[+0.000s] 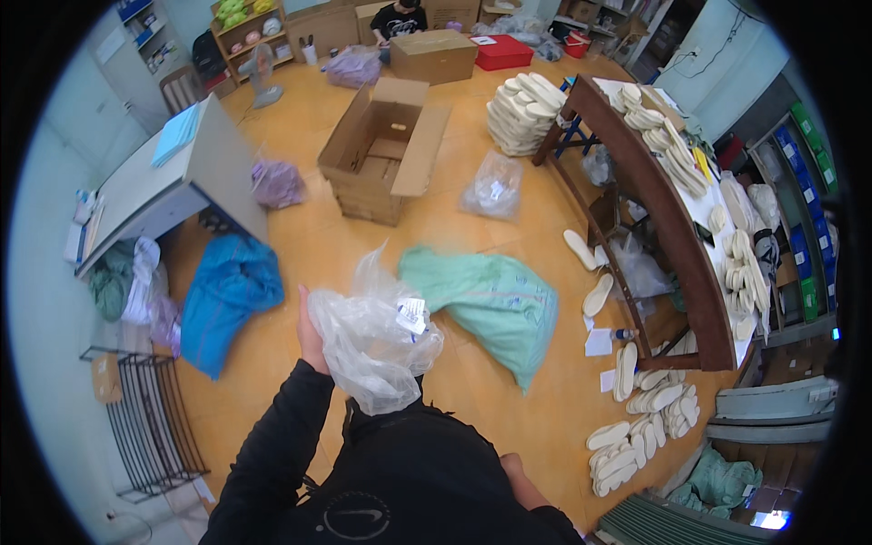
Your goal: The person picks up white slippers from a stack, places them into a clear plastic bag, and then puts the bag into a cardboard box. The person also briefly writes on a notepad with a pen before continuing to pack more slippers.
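Observation:
My left hand (312, 338) holds a crumpled clear plastic bag (372, 341) up in front of my chest. Its fingers partly disappear behind the bag, which carries a white label; what is inside cannot be made out. Down at my right side, beside my dark jacket, is my right hand (521, 481), whose fingers are hidden from view. On the floor just beyond the bag lies a pale green sack (500, 304). A blue sack (227, 295) rests on the left, by the white desk (195, 163).
Ahead stands an open cardboard box (368, 186), with another clear bag (493, 186) to its right. Pale shoe soles lie in stacks (525, 113), on a long brown-edged table (672, 218) and on the floor (640, 436). A black rack (156, 422) is at left. Another person (397, 23) sits far back.

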### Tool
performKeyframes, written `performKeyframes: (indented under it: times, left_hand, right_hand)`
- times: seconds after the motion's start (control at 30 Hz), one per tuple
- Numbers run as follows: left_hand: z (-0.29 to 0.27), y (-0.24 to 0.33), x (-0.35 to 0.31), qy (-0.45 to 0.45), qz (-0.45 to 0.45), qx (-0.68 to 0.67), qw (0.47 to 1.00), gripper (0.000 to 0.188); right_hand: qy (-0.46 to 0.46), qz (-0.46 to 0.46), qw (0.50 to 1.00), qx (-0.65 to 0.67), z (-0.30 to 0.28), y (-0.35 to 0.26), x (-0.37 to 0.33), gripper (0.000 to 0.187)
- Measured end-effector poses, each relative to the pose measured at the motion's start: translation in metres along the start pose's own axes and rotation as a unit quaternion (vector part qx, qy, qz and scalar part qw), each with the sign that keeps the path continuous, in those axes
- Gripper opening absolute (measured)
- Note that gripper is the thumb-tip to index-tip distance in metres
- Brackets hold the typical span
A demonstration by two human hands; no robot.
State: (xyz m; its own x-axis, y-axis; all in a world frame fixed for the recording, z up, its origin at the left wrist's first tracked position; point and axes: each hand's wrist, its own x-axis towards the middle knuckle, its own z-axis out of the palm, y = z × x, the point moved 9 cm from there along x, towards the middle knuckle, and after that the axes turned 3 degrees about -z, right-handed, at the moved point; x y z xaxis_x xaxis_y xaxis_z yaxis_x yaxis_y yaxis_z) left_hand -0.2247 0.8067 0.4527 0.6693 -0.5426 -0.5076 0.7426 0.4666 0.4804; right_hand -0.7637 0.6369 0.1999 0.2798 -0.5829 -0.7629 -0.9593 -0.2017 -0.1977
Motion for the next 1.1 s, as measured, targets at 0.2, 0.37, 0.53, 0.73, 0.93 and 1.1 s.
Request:
performKeyframes:
  times: [0.2,0.37,0.53,0.73,0.93,1.1]
  left_hand:
    - [0.068,0.013,0.117,0.033,-0.015,0.123,0.992,0.054]
    - [0.173,0.066,0.183,-0.097,0.152,0.414,0.892,0.027]
    - [0.243,0.060,0.211,-0.228,0.179,0.672,0.681,0.017]
    - [0.284,-0.016,0.252,-0.326,0.032,0.637,0.698,0.022]
    - [0.323,-0.014,0.354,-0.208,0.060,0.610,0.762,0.024]
    - [0.362,-0.038,0.465,-0.113,0.028,0.640,0.759,0.022]
  right_hand:
    - [0.178,0.080,0.966,0.170,-0.124,-0.106,0.017,0.034]
    - [-0.020,0.067,0.980,0.186,-0.249,-0.193,-0.010,0.024]
    - [0.042,-0.042,0.997,0.047,-0.411,-0.258,-0.016,0.025]
    - [0.061,-0.235,0.835,0.494,-0.469,-0.459,0.092,0.019]
    - [-0.150,-0.357,0.732,0.561,-0.453,-0.621,0.199,0.016]
    - [-0.255,-0.354,0.792,0.427,-0.517,-0.647,0.309,0.021]
